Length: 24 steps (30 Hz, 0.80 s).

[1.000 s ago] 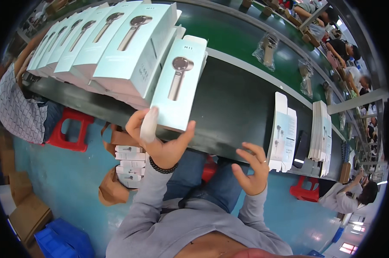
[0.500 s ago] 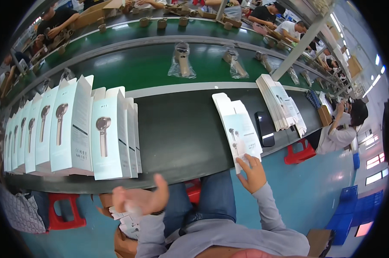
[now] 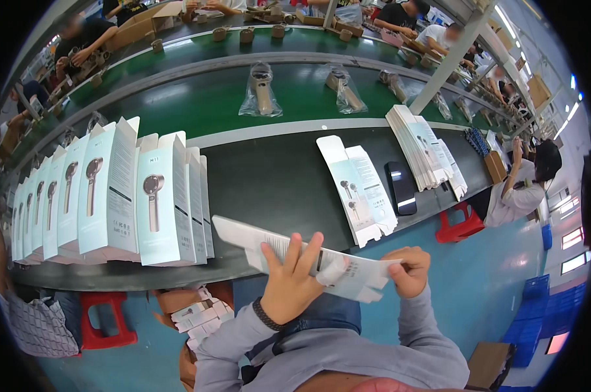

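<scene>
In front of my lap a flattened pale carton (image 3: 253, 242) is held tilted above the table's near edge. My left hand (image 3: 295, 277) presses on its printed face, fingers spread across it; one digit wears a white wrap. My right hand (image 3: 410, 271) pinches the carton's right end between thumb and fingers. Beyond it, flat cartons (image 3: 361, 189) with fan pictures lie on the table. Standing at the left is a row of opened light-blue cartons (image 3: 106, 196).
A dark phone (image 3: 401, 188) lies beside a stack of flat cartons (image 3: 418, 147). Behind the dark table (image 3: 256, 170), bagged handheld fans (image 3: 262, 91) sit on a green conveyor (image 3: 197, 95). Red stools (image 3: 106, 320) stand below. Co-workers sit along the line.
My right hand has lifted a flat carton off the table and brought it toward me. My left hand has moved right and up onto it. The bagged fans have shifted left.
</scene>
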Tool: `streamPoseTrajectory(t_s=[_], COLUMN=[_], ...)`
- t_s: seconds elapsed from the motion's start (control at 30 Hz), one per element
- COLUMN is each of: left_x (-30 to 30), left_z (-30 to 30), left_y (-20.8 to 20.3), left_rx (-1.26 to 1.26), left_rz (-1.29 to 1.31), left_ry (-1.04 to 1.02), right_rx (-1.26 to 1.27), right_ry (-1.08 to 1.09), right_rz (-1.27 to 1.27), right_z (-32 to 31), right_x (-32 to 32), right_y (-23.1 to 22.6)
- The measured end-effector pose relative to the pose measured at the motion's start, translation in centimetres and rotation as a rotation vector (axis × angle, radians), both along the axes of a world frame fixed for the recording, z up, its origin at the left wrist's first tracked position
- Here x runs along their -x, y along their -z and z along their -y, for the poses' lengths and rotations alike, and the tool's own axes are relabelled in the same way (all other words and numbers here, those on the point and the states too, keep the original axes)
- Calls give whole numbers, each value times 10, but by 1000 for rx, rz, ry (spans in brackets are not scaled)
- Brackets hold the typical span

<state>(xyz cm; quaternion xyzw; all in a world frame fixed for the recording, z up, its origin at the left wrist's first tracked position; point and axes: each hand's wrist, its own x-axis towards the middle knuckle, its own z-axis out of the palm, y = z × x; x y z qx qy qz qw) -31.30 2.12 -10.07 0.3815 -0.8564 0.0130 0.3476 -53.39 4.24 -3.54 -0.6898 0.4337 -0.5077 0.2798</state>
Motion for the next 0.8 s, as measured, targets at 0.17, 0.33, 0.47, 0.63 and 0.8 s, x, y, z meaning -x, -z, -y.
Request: streamPoseTrajectory(t_s=[0.17,0.33,0.47,0.63,0.8], left_x=[-13,-27,-24,-6,-26], left_z=[-4,-18,-15,-23,-23], left_y=[-33,-59,-59,-33,-17], left_rx=[-244,-451,-450,-875,-1365], left_rz=[24,-322,-604,-924,-1164], left_ry=[77,8,65,-21,700], right_rx=[-274,-39,-104,-149,-389], right_ry=[101,-90,-308,71,-43], right_rz=[-49,151,455,349,569], right_z=[3,15,-3,-14,1], right_x=[-6,-15,-46,-75,-59], right_y=[1,24,62,70,70])
